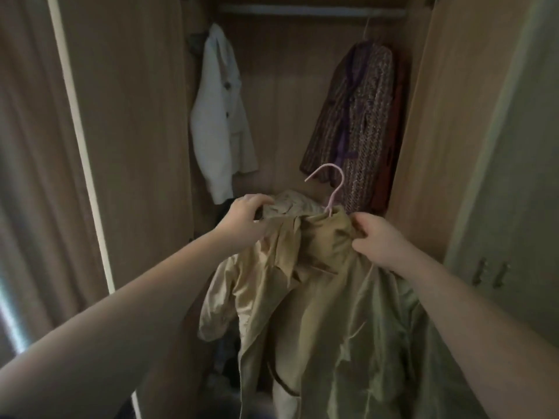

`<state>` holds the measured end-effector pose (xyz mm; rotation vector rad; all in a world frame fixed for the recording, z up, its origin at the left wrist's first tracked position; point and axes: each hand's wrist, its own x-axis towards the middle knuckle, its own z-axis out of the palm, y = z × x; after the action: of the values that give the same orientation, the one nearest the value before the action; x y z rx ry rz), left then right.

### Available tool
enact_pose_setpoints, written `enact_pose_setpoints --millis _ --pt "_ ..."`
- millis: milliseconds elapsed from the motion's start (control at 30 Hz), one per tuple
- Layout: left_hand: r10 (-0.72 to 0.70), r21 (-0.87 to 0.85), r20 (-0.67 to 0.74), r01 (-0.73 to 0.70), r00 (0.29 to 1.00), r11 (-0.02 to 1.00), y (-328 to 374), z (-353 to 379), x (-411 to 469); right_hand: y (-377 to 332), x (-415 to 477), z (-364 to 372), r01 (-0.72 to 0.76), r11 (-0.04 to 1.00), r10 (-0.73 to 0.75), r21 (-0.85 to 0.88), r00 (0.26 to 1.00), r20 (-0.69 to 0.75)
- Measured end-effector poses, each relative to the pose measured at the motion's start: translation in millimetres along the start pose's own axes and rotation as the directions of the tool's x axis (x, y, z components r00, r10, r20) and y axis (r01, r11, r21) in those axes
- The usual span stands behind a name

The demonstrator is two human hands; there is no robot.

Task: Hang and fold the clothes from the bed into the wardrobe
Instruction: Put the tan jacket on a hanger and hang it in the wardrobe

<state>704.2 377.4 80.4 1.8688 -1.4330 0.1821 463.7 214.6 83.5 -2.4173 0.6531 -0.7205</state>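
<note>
The step in hand looked like the hanging one. The person stood at the open wardrobe (281,86) with a tan coat (317,297) already threaded on a pink hanger (331,182), held up well below the rail (311,10) and out in front of it.

The left grip (246,217) had its fingers curled over the coat's collar and shoulder. The right grip (379,240) was bunched round the cloth of the other shoulder. Neither had hold of the hanger itself, whose hook stood free above the collar, pointing up towards the rail. The cloth was rumpled around the neck, so I judged they were settling it square on the hanger.

Below the rail's left end hung a white jacket (219,116), and below its right end a patterned knit cardigan (357,116) with something red behind it. The stretch of rail between them was bare.

To my eye, the next move called for lifting the coat high, perhaps shifting one grip to the hook, and catching it over that bare middle stretch. The bed was out of sight.
</note>
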Motion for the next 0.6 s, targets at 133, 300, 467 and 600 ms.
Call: enact_pose_setpoints --millis 133,300,467,600 --pt "0.035 -0.065 0.31 -0.016 0.95 0.998 -5.1 -7.1 21.6 -1.2 18.5 4.0 0.12 0.987 -0.13 0.11 0.987 0.093" --pt "0.078 -0.126 0.189 -0.055 0.979 0.991 -35.1 1.1 43.6 11.2 54.4 14.7 0.177 0.935 -0.197 -0.308 0.98 -0.034" --pt "0.015 -0.33 -0.01 -0.017 1.0 0.944 -77.0 8.7 73.5 21.1 87.8 57.7 0.121 0.889 -0.227 -0.441 0.954 -0.195" --pt "-0.055 -0.41 -0.02 0.042 0.998 0.911 -110.2 8.9 107.7 5.6 120.6 90.1 0.083 0.892 -0.188 -0.445 0.962 -0.197"
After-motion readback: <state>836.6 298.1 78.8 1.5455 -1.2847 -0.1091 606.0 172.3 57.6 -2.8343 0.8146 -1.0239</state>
